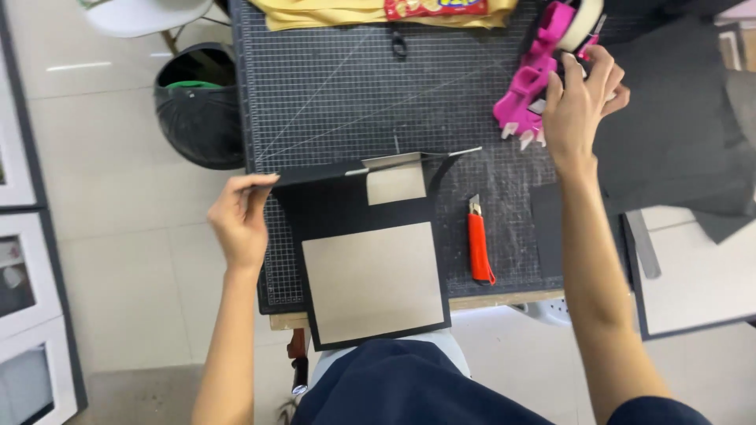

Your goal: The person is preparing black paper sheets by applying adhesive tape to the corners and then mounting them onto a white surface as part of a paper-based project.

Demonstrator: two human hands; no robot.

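Observation:
A black paper-covered piece with grey cardboard panels (372,282) lies at the front edge of the dark cutting mat (339,94). Its far flap is folded up. My left hand (239,219) pinches the left corner of that raised black flap. My right hand (581,106) reaches to the far right and grips a pink tape dispenser (534,75) with a roll of pale tape, standing on the mat. A red utility knife (479,245) lies on the mat between the cardboard piece and my right forearm.
Black sheets (677,118) are piled at the right, with a grey board framed in black (701,275) below them. Yellow cloth (346,12) lies at the mat's far edge. A black bin (197,102) stands on the floor to the left.

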